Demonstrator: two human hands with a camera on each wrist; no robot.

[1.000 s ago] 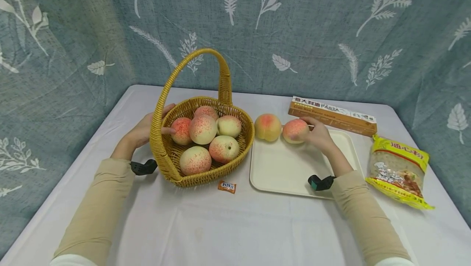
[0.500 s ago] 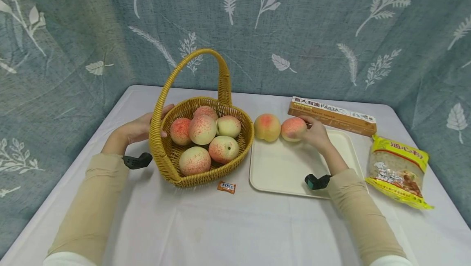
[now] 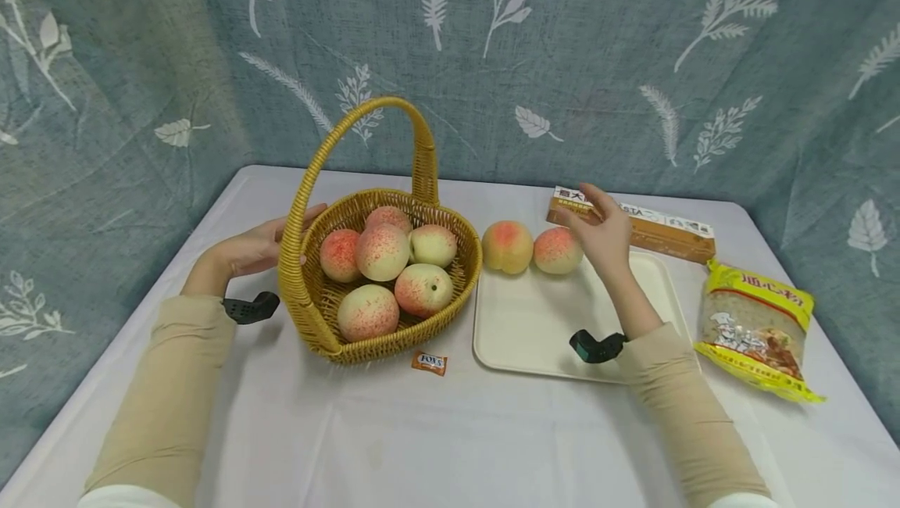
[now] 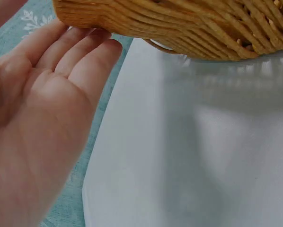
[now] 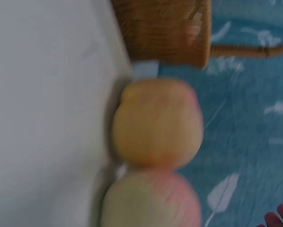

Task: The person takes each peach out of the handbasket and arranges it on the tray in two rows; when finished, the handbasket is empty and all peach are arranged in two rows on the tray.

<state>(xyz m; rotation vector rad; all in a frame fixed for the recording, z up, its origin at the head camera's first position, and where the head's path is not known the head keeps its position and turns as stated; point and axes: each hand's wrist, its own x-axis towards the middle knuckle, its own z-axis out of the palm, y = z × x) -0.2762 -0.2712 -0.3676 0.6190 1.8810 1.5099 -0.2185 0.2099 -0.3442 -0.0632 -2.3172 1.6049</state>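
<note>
Pink-blushed, 1 peach (image 3: 558,251) is seen at the far edge of the tray (image 3: 534,328), just left of the right hand (image 3: 606,233), held spread, nothing gripped. The basket (image 3: 422,328) is flanked by the left hand (image 3: 251,250), fingers straight.

Left hand (image 3: 255,249) has straight fingers, right hand (image 3: 608,236) parted ones.

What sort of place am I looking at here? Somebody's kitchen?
Probably a staged tabletop set, rather than a working kitchen: a leaf-patterned curtain hangs right behind a white-clothed table, where a wicker basket of peaches and a pasta box sit like props.
</note>
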